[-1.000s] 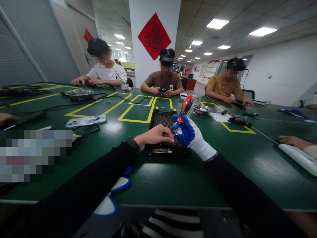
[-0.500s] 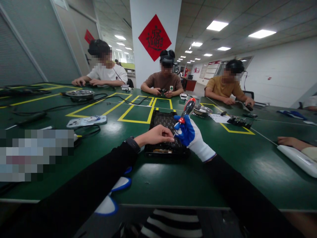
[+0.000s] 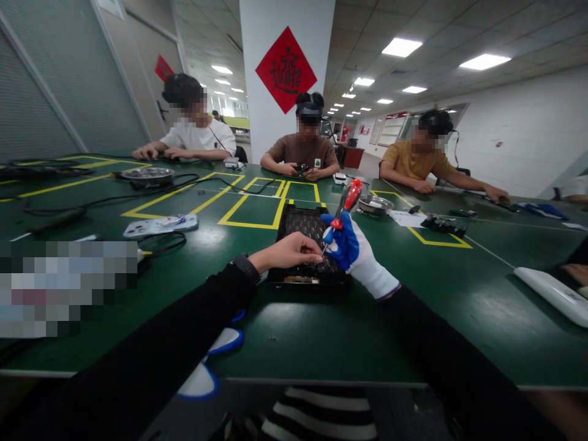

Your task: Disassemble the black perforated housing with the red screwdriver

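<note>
My right hand, in a white and blue work glove, is closed round a screwdriver with a red and black handle. The handle leans up and to the right, and the thin shaft slants down to my left fingertips. My bare left hand has thumb and fingers pinched together by the tip; whatever they grip is too small or hidden to make out. Both hands are over an open black case with a dark patterned inside. A brownish strip shows along its near edge.
A glove lies under my left forearm at the table edge. To the left are a phone, cables and a metal bowl. At right are another bowl, black parts and a white device. Three people sit opposite.
The screwdriver handle has turned, showing more red now. My hands stay in place. The co-worker at the right has stretched an arm outward, and the hand by the white device has drawn back.
</note>
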The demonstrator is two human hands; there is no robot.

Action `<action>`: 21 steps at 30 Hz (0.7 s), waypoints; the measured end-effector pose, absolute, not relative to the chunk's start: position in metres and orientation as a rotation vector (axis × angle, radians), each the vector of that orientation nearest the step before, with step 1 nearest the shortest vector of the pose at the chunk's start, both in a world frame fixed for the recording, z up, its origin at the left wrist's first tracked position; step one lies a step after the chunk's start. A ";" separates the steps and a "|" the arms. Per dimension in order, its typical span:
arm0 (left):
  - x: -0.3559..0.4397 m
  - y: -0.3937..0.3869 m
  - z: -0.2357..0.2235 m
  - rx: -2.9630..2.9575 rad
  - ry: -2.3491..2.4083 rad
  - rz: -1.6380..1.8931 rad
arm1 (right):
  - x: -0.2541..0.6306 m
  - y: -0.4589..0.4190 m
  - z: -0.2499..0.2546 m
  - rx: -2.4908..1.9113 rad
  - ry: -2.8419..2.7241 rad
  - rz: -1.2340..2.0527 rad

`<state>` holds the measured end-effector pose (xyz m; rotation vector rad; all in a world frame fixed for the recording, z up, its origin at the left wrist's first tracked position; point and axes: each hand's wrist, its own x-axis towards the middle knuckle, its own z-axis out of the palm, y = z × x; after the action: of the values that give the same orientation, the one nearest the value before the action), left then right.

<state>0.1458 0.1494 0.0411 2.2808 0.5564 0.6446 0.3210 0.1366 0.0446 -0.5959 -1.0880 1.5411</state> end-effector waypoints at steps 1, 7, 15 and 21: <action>0.146 0.150 0.041 2.281 0.553 0.641 | 0.322 0.137 0.045 -0.577 -1.099 1.583; 0.147 0.149 0.041 2.265 0.578 0.622 | 0.318 0.132 0.045 -0.667 -1.195 1.393; 0.147 0.148 0.040 2.201 0.578 0.603 | 0.314 0.130 0.048 -0.676 -1.128 1.408; 0.147 0.149 0.040 2.223 0.585 0.620 | 0.320 0.132 0.051 -0.687 -1.142 1.497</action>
<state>0.1471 0.1492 0.0397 2.2231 0.5854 0.6199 0.3198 0.1316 0.0509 -0.6870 -1.1420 1.4973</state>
